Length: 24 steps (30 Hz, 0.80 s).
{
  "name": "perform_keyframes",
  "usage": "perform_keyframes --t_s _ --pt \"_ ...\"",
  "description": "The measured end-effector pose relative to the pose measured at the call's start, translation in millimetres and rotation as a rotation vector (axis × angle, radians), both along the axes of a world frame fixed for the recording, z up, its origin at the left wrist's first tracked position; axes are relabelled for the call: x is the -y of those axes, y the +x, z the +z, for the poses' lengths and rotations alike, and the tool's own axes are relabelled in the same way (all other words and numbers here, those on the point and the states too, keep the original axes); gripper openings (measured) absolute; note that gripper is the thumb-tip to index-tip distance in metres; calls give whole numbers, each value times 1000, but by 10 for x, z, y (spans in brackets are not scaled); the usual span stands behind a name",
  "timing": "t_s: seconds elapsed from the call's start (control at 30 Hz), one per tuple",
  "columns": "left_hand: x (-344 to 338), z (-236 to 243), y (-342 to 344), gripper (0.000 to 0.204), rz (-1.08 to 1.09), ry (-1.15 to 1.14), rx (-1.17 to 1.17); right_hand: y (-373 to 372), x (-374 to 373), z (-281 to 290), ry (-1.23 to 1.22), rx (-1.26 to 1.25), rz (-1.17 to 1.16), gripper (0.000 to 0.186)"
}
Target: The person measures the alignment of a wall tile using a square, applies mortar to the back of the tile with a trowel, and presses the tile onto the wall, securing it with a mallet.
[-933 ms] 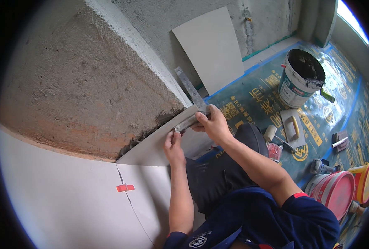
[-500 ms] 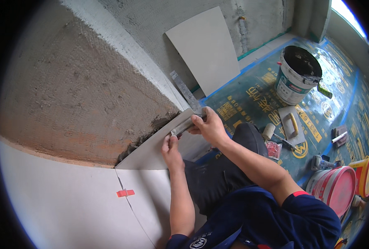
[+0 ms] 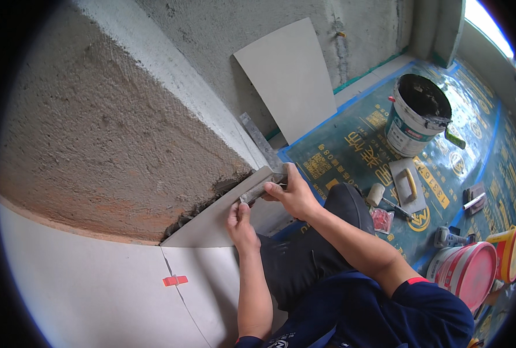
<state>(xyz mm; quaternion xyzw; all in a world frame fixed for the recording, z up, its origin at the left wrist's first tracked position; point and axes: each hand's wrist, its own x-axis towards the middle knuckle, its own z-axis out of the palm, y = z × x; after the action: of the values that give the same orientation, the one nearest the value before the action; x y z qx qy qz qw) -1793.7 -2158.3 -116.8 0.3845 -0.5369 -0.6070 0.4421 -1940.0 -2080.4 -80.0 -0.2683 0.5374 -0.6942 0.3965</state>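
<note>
My left hand (image 3: 243,226) pinches the near end of a grey metal try square (image 3: 255,193), fingertips and thumb closed on its thick stock. My right hand (image 3: 296,194) grips the same stock near its corner. The thin blade of the square reaches away past the wall's corner, toward the back. The stock lies along the face of a pale tile (image 3: 203,226) set on edge on the wall, with dark mortar (image 3: 183,219) showing behind its upper edge. My fingers hide part of the stock.
Pale tiles with a red spacer clip (image 3: 175,281) lie at lower left, below the rough wall (image 3: 118,133). A loose tile (image 3: 290,75) leans behind. On the covered floor at right stand a mortar bucket (image 3: 403,133), a trowel (image 3: 406,185), a mallet (image 3: 376,195) and lidded pails (image 3: 473,272).
Both hands keep their hold on the square. The stock looks slightly turned between the fingers, and my right hand sits a little lower. The whole view has shifted slightly.
</note>
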Motion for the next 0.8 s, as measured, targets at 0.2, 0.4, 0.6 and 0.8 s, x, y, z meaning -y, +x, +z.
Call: perform_keyframes --t_s 0.2,0.4,0.6,0.8 --pt "-19 1 -11 27 -21 9 -50 -12 -11 61 -5 13 -30 39" --pt "-10 -28 12 26 -12 -9 -35 2 59 -58 -92 71 -20 37" --pt "-27 -13 8 29 -1 -21 25 -6 65 -88 -132 122 -12 35" --pt "-34 20 27 32 -24 -34 31 11 40 26 -106 160 27 41"
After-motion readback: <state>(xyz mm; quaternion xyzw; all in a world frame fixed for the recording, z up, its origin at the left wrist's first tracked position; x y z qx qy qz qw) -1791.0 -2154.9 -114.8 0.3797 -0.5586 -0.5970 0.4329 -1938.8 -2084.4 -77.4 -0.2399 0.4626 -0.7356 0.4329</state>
